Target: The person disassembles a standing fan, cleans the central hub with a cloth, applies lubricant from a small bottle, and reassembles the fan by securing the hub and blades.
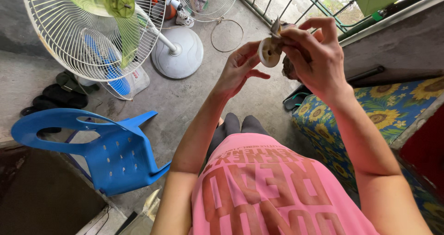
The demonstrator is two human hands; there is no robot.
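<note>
Raised in front of me, both hands hold a small round cream-coloured plastic part [268,51] with a hole in its middle. My left hand [240,68] grips its left edge with fingertips. My right hand [314,54] pinches its upper right side, where a small grey piece [276,27] sticks up. A dark lump sits in my right palm, partly hidden.
A standing fan [99,31] with green blades and a white wire guard stands at the upper left on a round white base [178,57]. Another fan guard [208,1] lies farther back. A blue plastic chair [106,145] is at my left; a sunflower-print cushion [370,119] at my right.
</note>
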